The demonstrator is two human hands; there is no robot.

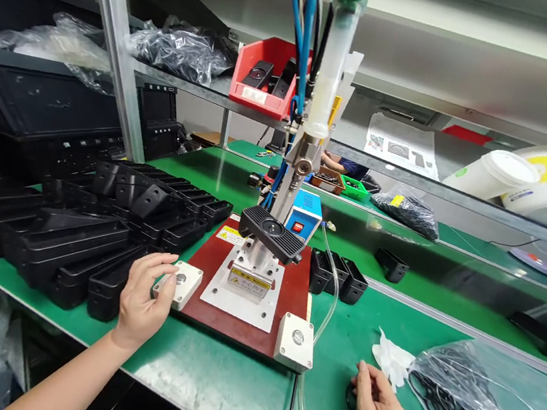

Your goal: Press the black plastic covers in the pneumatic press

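Note:
My left hand [143, 299] rests at the near left of the press, its fingertips against the edge of a white push-button box [182, 285]. A matching box [296, 342] stands at the plate's right corner, out of reach of that hand. On the fixture under the dispensing syringe [334, 58] lies a black ribbed plastic part [270, 233]. My right hand [380, 407] is low on the green mat, with a black rubber O-ring [351, 398] partly hidden at its fingers. Beside it lie a clear bag of O-rings [458, 407] and a crumpled white glove [392, 358].
Stacked black plastic housings [75, 253] fill the bench's left side, and several more [335, 273] stand behind the press. Blue air hoses rise behind the syringe. Farther back, a co-worker's forearm [333, 162] shows near small bins, beneath a shelf carrying a red bin [264, 76].

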